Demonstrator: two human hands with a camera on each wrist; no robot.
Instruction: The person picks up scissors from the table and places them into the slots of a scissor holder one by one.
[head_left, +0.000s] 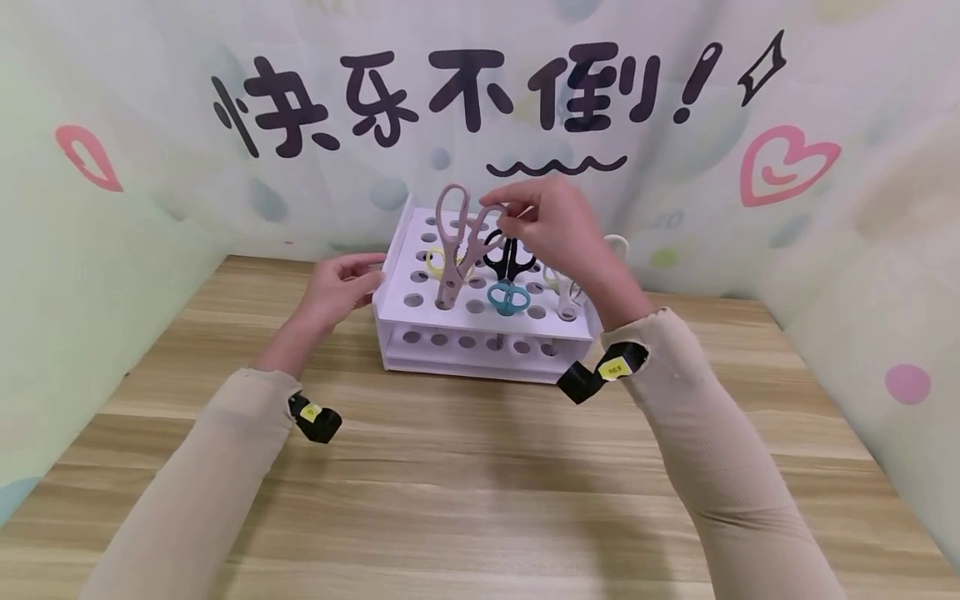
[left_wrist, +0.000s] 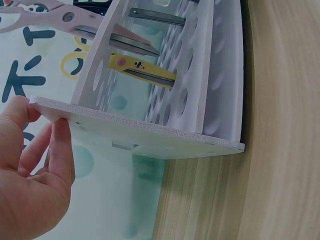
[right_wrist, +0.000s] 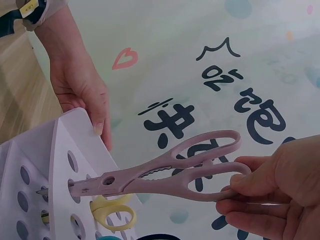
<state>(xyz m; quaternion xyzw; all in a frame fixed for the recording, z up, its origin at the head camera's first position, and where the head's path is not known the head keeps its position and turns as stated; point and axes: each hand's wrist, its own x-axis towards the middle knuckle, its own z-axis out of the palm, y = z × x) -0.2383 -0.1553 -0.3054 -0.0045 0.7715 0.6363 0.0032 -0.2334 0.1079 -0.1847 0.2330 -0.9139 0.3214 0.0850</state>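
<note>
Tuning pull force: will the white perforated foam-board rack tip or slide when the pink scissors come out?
Probably light: the white perforated foam-board rack shows thin foam edges. It may slide on the smooth wooden table. The left hand touching its side likely steadies it while the right hand pinches the pink scissors.

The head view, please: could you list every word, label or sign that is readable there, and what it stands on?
"快乐不倒!" in large dark characters on the backdrop wall.
Yellow tag on the right wrist strap: print too small to read.
Yellow tag on the left wrist strap: too small to read.
White rack and pink scissors: no text visible.
</note>
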